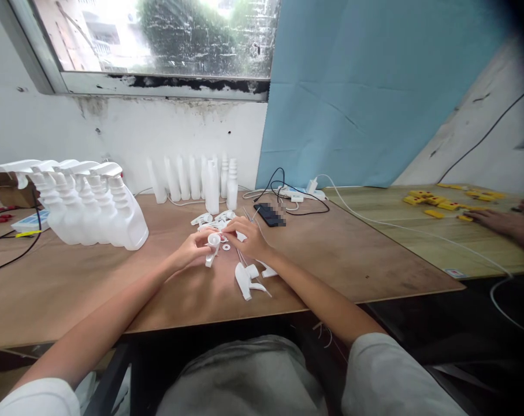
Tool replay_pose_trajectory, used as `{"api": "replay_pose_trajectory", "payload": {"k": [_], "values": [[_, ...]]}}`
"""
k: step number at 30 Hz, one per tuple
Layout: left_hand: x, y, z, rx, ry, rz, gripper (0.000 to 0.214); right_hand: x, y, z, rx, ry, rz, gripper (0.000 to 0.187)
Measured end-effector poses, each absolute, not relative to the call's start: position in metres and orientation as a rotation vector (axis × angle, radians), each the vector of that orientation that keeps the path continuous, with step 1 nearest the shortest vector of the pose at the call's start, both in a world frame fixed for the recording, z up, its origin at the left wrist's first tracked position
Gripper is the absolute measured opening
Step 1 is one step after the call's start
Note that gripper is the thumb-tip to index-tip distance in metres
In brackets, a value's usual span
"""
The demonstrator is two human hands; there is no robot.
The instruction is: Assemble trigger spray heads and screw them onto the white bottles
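A white trigger sprayer head [213,241] is gripped in my left hand [193,249], its round collar facing up toward me. The fingers of my right hand [252,238] are pinched together right beside that collar; whatever is between them is too small to make out. Just below the fingertips lies a small white ring washer [226,247] on the brown table [175,294]. More sprayer heads [202,219] are piled behind my hands, partly hidden by them. Nearer to me, another trigger sprayer [246,281] rests on its side, with thin tubes around it.
White bottles with sprayers fitted [92,208] stand at left; several bare white bottles [212,188] line the wall. A black phone [269,214], cables and a power strip [305,193] lie behind. Another person's hand [489,221] is by yellow pieces [435,200] at right.
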State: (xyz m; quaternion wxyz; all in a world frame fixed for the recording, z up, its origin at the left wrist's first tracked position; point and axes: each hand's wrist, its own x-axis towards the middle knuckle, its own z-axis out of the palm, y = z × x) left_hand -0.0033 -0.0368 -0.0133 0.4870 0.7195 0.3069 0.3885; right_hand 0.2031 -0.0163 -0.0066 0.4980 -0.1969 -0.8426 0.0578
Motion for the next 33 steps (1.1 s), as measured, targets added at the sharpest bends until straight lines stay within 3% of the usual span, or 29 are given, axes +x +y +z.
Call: {"api": "replay_pose_trajectory", "payload": {"k": [8, 16, 33], "values": [[0.004, -0.040, -0.024, 1.609, 0.713, 0.849, 0.032, 0.207, -0.023, -0.014, -0.277, -2.160, 0.100, 0.008], [0.008, -0.042, -0.029, 1.559, 0.696, 0.738, 0.020, 0.211, -0.027, -0.002, -0.260, -2.407, 0.201, 0.014], [0.009, -0.042, -0.029, 1.611, 0.716, 0.741, 0.017, 0.218, -0.023, -0.006, -0.280, -2.347, 0.458, 0.021]]}}
